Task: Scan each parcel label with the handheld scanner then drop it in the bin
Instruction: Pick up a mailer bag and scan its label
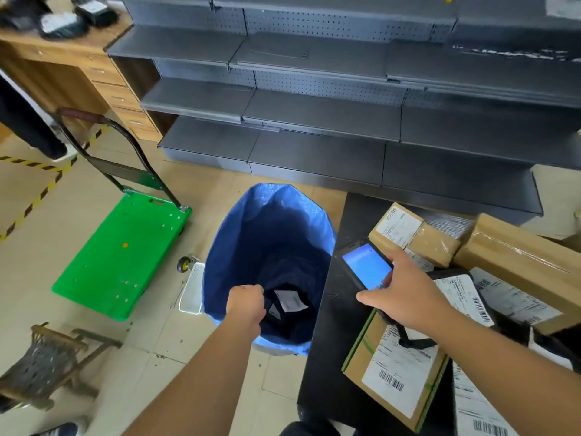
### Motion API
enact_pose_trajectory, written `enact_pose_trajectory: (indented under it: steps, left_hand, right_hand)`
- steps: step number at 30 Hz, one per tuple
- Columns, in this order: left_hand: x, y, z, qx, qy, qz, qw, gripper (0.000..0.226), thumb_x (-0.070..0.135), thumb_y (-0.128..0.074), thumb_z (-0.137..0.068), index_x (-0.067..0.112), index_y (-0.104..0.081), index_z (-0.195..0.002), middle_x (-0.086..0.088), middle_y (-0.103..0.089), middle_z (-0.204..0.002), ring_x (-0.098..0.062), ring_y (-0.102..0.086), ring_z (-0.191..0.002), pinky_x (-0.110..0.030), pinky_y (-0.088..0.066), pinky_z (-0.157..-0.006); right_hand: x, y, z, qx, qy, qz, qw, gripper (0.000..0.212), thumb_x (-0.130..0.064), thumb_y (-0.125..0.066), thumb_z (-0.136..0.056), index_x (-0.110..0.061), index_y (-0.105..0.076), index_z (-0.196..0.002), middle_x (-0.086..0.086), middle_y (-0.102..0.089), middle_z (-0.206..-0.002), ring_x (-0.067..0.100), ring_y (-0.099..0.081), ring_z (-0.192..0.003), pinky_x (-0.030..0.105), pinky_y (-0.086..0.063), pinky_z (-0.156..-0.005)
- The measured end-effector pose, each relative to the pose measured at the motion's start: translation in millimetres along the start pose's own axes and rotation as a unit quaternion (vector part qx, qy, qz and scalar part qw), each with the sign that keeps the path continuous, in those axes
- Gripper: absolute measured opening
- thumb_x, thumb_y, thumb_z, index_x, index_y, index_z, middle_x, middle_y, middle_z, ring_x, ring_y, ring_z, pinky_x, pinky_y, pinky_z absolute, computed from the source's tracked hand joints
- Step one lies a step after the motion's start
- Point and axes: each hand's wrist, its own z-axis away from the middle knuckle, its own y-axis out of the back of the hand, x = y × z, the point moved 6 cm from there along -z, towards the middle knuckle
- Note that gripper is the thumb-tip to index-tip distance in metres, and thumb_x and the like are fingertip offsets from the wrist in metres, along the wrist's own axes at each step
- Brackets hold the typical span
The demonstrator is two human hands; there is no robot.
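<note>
Parcels in dark wrap (290, 302) lay at the bottom of the blue bin (220, 247), low in the middle of the frame, labels up. Above them the left hand (246, 302) hung over the rim, fingers curled; whether it gripped anything could not be told. To the right, the right hand (405, 289) gripped the handheld scanner (366, 265) over the black table (333, 325), probably to scan the labelled cardboard boxes (399, 372) waiting there.

No legible text on parcel labels (395, 369)
</note>
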Motion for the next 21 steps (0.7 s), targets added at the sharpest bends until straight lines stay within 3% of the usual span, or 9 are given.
enact_pose_trajectory:
  steps: [4, 10, 21]
  left_hand:
    - [11.5, -4.3, 16.9, -0.056, -0.007, -0.001, 0.998, 0.013, 0.000, -0.051, -0.098, 0.012, -0.052, -0.094, -0.004, -0.043, -0.082, -0.021, -0.042, -0.076, -0.032, -0.054, -0.076]
    - [27.4, -9.5, 46.5, -0.095, -0.066, -0.020, 0.993, 0.008, 0.009, -0.057, -0.101, 0.013, -0.063, -0.103, -0.005, -0.062, -0.114, -0.021, -0.064, -0.109, -0.039, -0.059, -0.093]
    - [37.7, -65.7, 94.5, -0.157, -0.165, -0.066, 0.971, 0.010, 0.017, -0.060, -0.105, 0.017, -0.067, -0.112, -0.004, -0.069, -0.124, -0.019, -0.068, -0.114, -0.035, -0.058, -0.091]
  right_hand:
    - [-1.6, 1.2, 5.5, 0.009, 0.002, 0.001, 1.000, 0.076, -0.046, -0.088, -0.073, -0.038, -0.030, -0.121, -0.011, -0.051, -0.103, 0.011, -0.058, -0.087, 0.027, -0.053, -0.065]
    - [0.4, 3.6, 18.0, 0.017, 0.006, 0.011, 1.000, 0.080, -0.046, -0.089, -0.073, -0.036, -0.034, -0.130, -0.009, -0.052, -0.106, 0.013, -0.060, -0.088, 0.024, -0.051, -0.061]
    - [64.5, 24.7, 53.5, 0.070, -0.044, -0.035, 0.996, 0.090, -0.051, -0.089, -0.070, -0.032, -0.034, -0.139, -0.003, -0.054, -0.114, 0.016, -0.060, -0.101, 0.039, -0.063, -0.084]
